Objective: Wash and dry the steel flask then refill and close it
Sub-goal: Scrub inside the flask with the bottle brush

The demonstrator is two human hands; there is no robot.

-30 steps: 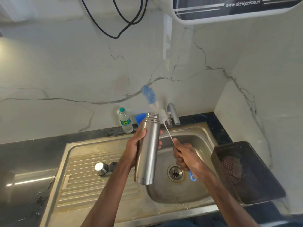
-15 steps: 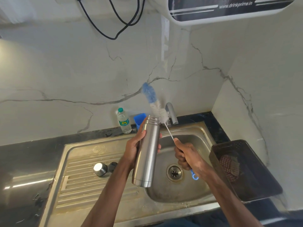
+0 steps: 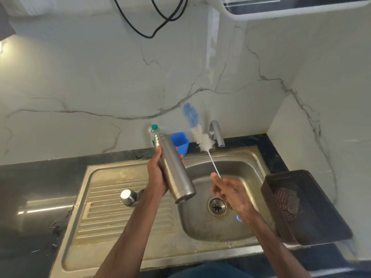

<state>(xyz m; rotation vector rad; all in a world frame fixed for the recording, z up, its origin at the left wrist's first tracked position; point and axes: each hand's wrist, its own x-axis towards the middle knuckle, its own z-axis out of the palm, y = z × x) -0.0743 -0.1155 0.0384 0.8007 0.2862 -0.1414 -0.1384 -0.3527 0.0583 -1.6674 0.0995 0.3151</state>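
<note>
dark counter [image 3: 30, 197] | steel sink [image 3: 104, 217] set in, drainboard left | steel cap [image 3: 128, 196] and small dark lid [image 3: 141, 193] touching on drainboard | plastic bottle [image 3: 153, 133], blue cup [image 3: 180, 142] far | black basket [image 3: 313, 189] right

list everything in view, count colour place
steel flask: 1, silver, tilted, in left hand
bottle brush: 1, blue and white, over basin, in right hand
sink: 1, steel, in dark counter
tap: 1, steel, behind basin
steel cap: 1, silver, on drainboard
stopper: 1, dark, beside steel cap
plastic bottle: 1, clear, green cap, behind flask
cup: 1, blue, by wall
basket: 1, dark, right of sink, holds checked cloth
cable: count unclear, black, on wall
left hand: 1, grips steel flask
right hand: 1, holds bottle brush
</note>
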